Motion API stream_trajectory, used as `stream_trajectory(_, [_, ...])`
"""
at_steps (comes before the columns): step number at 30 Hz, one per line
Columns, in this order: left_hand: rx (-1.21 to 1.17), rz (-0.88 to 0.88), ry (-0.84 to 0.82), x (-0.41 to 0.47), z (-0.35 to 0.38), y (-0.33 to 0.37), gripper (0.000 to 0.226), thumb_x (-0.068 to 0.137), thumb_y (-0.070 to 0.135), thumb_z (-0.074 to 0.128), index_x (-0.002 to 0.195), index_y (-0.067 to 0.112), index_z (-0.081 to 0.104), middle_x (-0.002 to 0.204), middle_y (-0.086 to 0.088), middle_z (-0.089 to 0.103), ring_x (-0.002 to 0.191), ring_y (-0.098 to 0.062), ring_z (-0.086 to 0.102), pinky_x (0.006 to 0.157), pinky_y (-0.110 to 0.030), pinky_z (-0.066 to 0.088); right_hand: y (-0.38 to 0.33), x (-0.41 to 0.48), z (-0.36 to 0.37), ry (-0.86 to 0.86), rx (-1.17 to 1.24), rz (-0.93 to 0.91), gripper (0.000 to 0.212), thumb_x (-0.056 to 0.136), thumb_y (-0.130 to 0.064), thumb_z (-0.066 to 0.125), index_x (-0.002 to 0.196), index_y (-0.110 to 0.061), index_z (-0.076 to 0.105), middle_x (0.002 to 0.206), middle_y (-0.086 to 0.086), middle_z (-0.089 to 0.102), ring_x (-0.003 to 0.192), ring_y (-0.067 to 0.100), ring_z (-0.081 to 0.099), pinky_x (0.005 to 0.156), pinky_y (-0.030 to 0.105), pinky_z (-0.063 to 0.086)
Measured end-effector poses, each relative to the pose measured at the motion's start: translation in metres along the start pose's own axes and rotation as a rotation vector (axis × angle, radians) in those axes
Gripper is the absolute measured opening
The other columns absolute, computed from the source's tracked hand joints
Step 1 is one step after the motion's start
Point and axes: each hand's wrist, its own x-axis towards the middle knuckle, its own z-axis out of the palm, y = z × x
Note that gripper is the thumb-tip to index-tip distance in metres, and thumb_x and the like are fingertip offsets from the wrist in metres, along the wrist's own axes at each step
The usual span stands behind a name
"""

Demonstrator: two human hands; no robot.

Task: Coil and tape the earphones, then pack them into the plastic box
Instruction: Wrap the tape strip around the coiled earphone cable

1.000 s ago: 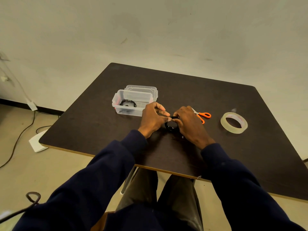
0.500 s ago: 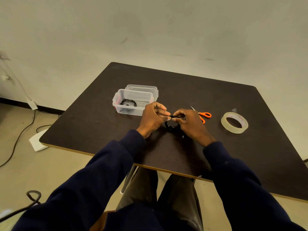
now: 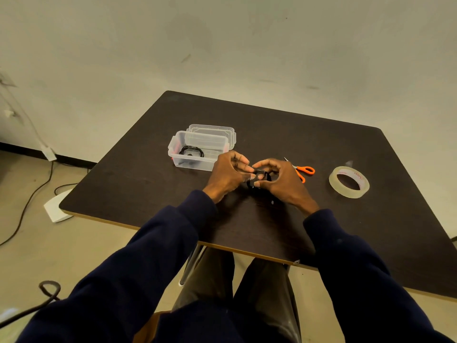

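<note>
Nearby, scissors (image 3: 306, 170), tape roll (image 3: 348, 193), perhaps lid (image 3: 212, 128)

dark brown bench (image 3: 272, 125), pale edge, against plain scuffed off-white wall (image 3: 222, 45). beige floor (image 3: 29, 243) at left; black cables (image 3: 27, 204) across it, black skirting (image 3: 22, 148), white sheet (image 3: 55, 209) near bench corner.

The person wears a dark navy long-sleeved top; its left sleeve (image 3: 148, 256) fills the view from 7 o'clock and its right sleeve (image 3: 358, 268) from 5 o'clock, both slightly creased and ending in close cuffs. The left hand (image 3: 227, 173) and right hand (image 3: 284, 180) are bare. At 6 o'clock, dark olive-brown trousers (image 3: 262, 280) cover both legs.
</note>
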Motion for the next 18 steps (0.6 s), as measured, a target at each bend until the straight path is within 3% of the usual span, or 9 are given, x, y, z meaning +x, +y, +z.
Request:
stream_trajectory(5, [0.027,-0.016,-0.025,-0.0006,-0.0006,0.0000,0.040,0.075,-0.002,0.089,0.100,0.013,0.062,0.091,-0.011,0.078,0.082,-0.019,0.078,0.076,-0.033,0.064,-0.0005,-0.0012,0.0060,0.140,-0.117,-0.066,0.019,0.085,-0.016,0.081,0.103,-0.021,0.078,0.097,-0.007,0.072,0.091,0.004,0.068,0.080,0.018,0.055])
stream_trajectory(8, [0.010,-0.021,-0.028,-0.0002,-0.0027,0.0000,0.041,0.074,-0.005,0.088,0.099,0.013,0.060,0.090,-0.013,0.078,0.081,-0.021,0.078,0.077,-0.036,0.064,-0.0015,-0.0013,0.0040,0.122,-0.112,-0.059,0.017,0.088,-0.014,0.078,0.104,-0.019,0.079,0.092,-0.011,0.071,0.088,0.002,0.069,0.078,0.018,0.056])
stream_trajectory(10, [0.007,-0.019,-0.038,-0.0008,-0.0040,0.0015,0.042,0.075,-0.007,0.087,0.102,0.010,0.060,0.091,-0.014,0.078,0.081,-0.021,0.078,0.076,-0.033,0.064,-0.0023,-0.0017,0.0014,0.086,-0.068,-0.032,0.016,0.090,-0.013,0.076,0.104,-0.018,0.079,0.090,-0.013,0.073,0.085,0.004,0.071,0.077,0.020,0.058])
stream_trajectory(14, [0.005,-0.023,-0.051,-0.0018,-0.0028,0.0009,0.041,0.075,-0.006,0.086,0.101,0.012,0.060,0.091,-0.013,0.078,0.080,-0.018,0.077,0.075,-0.031,0.063,-0.0043,-0.0016,-0.0014,0.087,0.059,0.060,0.010,0.089,-0.007,0.076,0.095,-0.012,0.081,0.080,0.000,0.078,0.073,0.012,0.074,0.066,0.019,0.059])
stream_trajectory(18, [-0.018,-0.026,-0.019,-0.0004,-0.0022,-0.0011,0.038,0.077,-0.004,0.086,0.099,0.014,0.061,0.092,-0.012,0.078,0.084,-0.020,0.078,0.078,-0.034,0.064,-0.0060,-0.0014,-0.0017,0.055,0.215,0.136,0.007,0.091,-0.009,0.074,0.094,-0.011,0.081,0.082,0.006,0.079,0.075,0.018,0.075,0.070,0.026,0.061])
